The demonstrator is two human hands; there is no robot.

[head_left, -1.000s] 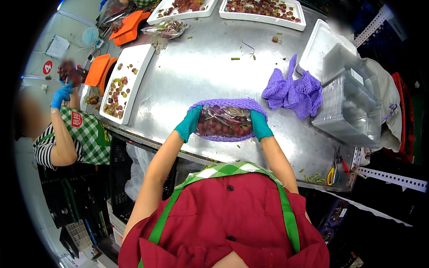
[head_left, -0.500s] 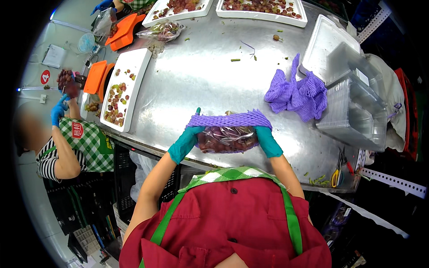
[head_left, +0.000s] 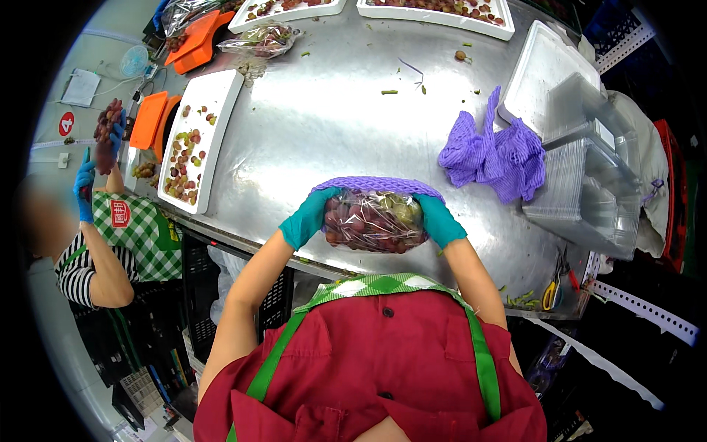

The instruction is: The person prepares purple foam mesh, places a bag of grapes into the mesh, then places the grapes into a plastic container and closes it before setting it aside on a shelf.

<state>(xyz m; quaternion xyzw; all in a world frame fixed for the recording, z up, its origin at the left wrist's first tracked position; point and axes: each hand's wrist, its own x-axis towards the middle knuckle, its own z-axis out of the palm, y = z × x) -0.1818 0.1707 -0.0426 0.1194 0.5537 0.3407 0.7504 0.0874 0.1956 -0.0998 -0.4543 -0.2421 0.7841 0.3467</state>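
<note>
Between my hands is a clear plastic pack of dark red and some green grapes [head_left: 374, 223], near the front edge of the metal table. A purple foam net [head_left: 375, 183] runs along its far side and reaches both gloved hands. My left hand [head_left: 309, 219], in a teal glove, is closed on the pack's left end. On the right end my right hand [head_left: 440, 221], gloved alike, grips the pack, its fingertips hidden behind the grapes and net. More purple foam nets [head_left: 492, 153] lie heaped to the right.
Stacked clear plastic containers [head_left: 585, 184] stand at the right, with yellow-handled scissors [head_left: 550, 295] nearer me. White trays of loose grapes [head_left: 227, 99] sit left and far. Orange scales [head_left: 149, 120] line the left edge, where a co-worker [head_left: 110, 243] holds up a grape bunch [head_left: 107, 136].
The purple net has shifted from over the pack's top toward its far side, so more grapes show. The co-worker's hands and bunch have risen slightly.
</note>
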